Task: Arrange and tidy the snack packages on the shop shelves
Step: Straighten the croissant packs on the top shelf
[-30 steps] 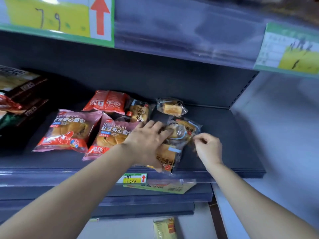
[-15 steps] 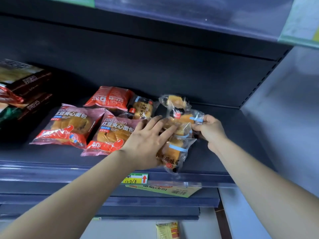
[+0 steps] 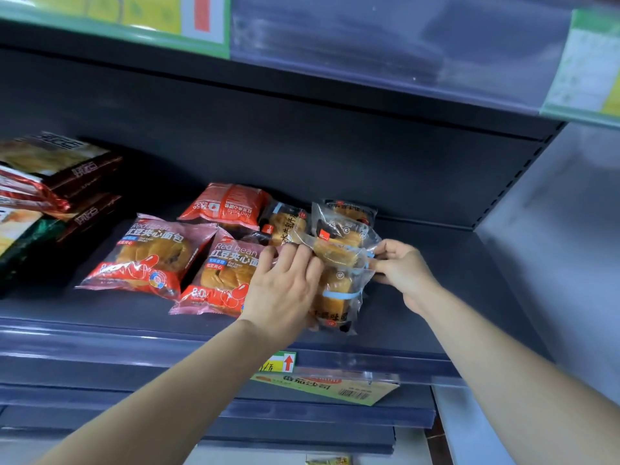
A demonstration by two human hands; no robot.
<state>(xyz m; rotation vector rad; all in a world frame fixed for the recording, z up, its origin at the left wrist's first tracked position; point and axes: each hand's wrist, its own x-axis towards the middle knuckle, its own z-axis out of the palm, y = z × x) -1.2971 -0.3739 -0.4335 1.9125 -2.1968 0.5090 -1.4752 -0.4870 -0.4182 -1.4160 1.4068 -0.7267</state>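
Clear plastic bread packet (image 3: 335, 254), between the grips: probably light, soft, slippery. Left grip (image 3: 285, 290) and right grip (image 3: 402, 270) pinch opposite film edges, the safest hold.

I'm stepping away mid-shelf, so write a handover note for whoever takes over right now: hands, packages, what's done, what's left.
Hands: left hand curls onto the left edge of the middle clear bread pack; right hand pinches its right edge.
Things: front clear pack lies before it, back clear pack behind; red bean bread packs lie to the left on the shelf.
Done: clear packs gathered together.
Left: set the held pack down, straighten all rows.
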